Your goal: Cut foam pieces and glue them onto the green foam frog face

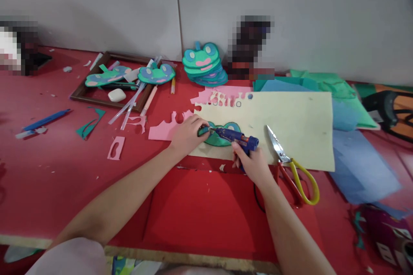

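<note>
Gripping a blue glue gun (pixel 237 136), the right hand (pixel 253 162) is wrapped firmly round its handle; the left hand (pixel 189 132), partly curled, touches the green frog face (pixel 218 140) on the cream sheet (pixel 295 116) (whether it pinches, one cannot tell). Scissors (pixel 284 157) overhang the sheet's near edge. The red desk (pixel 67 176) stretches widely leftward, backed by a grey wall (pixel 112 8).

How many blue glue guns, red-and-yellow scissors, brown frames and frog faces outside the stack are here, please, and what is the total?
Glue gun: 1
Scissors: 1
Brown frame: 1
Frog faces outside the stack: 3 (one below the gun, two at the frame)
Total: 6
</note>
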Demonstrator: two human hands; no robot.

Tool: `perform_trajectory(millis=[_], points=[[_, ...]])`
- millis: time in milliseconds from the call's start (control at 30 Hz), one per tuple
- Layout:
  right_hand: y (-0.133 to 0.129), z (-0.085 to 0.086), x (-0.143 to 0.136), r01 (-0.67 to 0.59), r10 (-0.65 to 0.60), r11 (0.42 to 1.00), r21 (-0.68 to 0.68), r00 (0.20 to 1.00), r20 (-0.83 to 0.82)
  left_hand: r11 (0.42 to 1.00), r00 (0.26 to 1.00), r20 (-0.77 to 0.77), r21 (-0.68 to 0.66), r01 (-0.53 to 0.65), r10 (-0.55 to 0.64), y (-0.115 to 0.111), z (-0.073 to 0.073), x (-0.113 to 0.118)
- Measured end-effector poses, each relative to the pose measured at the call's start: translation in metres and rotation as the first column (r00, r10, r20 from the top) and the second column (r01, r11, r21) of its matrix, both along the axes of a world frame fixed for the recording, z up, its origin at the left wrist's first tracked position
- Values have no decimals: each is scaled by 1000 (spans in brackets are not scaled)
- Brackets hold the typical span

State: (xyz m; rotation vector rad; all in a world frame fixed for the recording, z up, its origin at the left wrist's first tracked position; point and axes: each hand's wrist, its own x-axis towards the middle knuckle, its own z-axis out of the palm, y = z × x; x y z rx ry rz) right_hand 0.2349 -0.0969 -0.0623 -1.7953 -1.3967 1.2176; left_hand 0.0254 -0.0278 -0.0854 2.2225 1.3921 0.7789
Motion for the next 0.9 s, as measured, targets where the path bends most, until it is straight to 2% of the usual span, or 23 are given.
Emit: perform_trajectory(millis=[367, 700, 900], points=[[-1, 4, -5, -22, 15, 997, 74, 996, 88, 999, 999, -34, 34, 5, -4, 0, 1, 0], [-3, -2, -5, -9, -2, 995, 99, 994, 113, 992, 995, -98, 121, 25, -13, 1, -1, 0], [-2, 2, -6, -15, 0, 996, 92, 988, 154, 991, 994, -112, 130, 27, -13, 0, 0, 0]])
